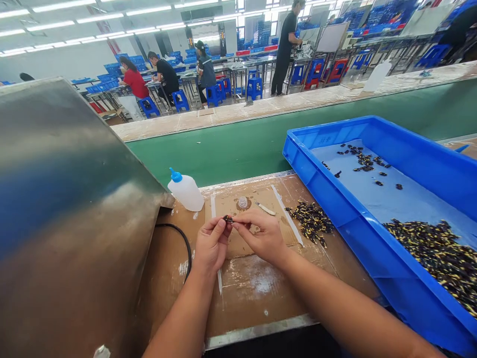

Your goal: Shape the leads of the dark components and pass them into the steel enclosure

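My left hand [213, 242] pinches a small dark part with a bit of yellow [228, 219] between thumb and fingers, above the cardboard pad. From the other side, the fingertips of my right hand [263, 233] close on the same part's right end; whether they hold a separate tiny piece there I cannot make out. Just beyond my hands stand a small clear cup [243, 203] on a wet patch and a thin pale-handled tool [266, 208]. A pile of similar black-and-yellow parts [311, 221] lies on the bench right of the pad.
A large blue bin [335, 199] at right holds many such parts. Left stand a white squeeze bottle with blue cap [188, 191] and a big metal housing [74, 209]; a black cable [186, 243] curves beside it. A green belt [223, 149] runs behind. People work at far tables.
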### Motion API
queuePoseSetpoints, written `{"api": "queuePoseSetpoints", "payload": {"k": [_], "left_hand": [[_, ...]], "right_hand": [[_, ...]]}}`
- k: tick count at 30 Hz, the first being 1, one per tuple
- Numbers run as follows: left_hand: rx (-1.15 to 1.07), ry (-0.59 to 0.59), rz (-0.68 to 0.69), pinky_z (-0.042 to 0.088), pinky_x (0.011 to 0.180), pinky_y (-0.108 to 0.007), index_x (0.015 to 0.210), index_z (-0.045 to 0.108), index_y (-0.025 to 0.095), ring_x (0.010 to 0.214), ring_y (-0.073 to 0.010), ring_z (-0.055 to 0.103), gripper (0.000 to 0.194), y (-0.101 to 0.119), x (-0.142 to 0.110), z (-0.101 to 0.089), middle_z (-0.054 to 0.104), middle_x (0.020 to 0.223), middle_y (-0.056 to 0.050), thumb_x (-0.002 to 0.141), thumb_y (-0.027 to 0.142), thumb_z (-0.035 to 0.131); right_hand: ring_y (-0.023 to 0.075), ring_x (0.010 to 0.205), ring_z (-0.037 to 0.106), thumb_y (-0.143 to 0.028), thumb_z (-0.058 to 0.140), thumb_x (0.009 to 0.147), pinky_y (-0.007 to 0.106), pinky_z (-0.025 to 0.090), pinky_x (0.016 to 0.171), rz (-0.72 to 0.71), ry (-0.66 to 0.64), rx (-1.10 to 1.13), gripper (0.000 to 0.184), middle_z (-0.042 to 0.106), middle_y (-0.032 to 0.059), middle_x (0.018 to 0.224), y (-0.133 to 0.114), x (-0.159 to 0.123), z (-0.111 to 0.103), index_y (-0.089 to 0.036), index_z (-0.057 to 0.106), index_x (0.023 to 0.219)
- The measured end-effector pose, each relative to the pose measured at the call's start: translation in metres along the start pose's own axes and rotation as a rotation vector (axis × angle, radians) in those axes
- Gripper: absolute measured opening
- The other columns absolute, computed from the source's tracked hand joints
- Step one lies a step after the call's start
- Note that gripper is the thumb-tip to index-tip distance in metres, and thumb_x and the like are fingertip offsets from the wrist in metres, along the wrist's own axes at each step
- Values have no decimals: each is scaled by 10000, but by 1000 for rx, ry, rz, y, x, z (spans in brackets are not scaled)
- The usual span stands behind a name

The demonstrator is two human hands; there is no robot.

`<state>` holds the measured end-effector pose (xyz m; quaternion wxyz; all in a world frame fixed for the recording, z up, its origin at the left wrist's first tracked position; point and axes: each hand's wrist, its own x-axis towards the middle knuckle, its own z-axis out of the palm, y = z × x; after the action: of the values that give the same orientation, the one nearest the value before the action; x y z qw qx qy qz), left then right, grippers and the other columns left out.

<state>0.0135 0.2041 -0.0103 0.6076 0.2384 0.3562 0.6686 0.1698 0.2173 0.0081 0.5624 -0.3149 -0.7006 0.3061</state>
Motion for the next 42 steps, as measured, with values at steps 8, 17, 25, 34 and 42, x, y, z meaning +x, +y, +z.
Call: {"api": "queuePoseSetpoints", "payload": {"k": [8,17,25,34,42], "left_hand": [[50,-4,29,577,805,-195,795,802,190,805,-116,711,303,-1,1,-2,784,912,-67,606,332,990],[61,4,53,578,809,-202,785,802,197,815,-124,719,290,-2,0,-1,787,917,-67,609,334,987],[206,3,204,584,935,-255,860,823,210,987,-184,739,259,-9,-1,-3,790,1013,-92,667,321,956],[632,-100,425,557,1064,-375,1101,798,225,1193,-248,678,250,-5,-5,-3,724,1252,-117,866,312,794],[703,14,588,619,899,-324,967,810,203,962,-207,733,165,-10,-9,2,765,1035,-96,833,299,810]], "right_hand": [[222,964,739,-269,694,961,396,611,882,65,-36,91,149,782,45,1054,6,1,-3,-285,792,1072],[210,940,734,-238,702,957,378,604,855,-42,-30,34,147,782,33,1018,7,3,-5,-295,790,1059],[207,928,729,-209,680,967,379,610,843,-111,-18,-51,165,776,46,1027,8,3,-8,-289,782,1069],[181,926,689,-117,663,949,344,572,841,-236,66,-177,163,745,53,997,12,5,-9,-226,716,1059],[179,908,662,-102,662,940,341,554,835,-285,25,-187,154,719,50,981,14,0,-3,-218,682,1039]]}}
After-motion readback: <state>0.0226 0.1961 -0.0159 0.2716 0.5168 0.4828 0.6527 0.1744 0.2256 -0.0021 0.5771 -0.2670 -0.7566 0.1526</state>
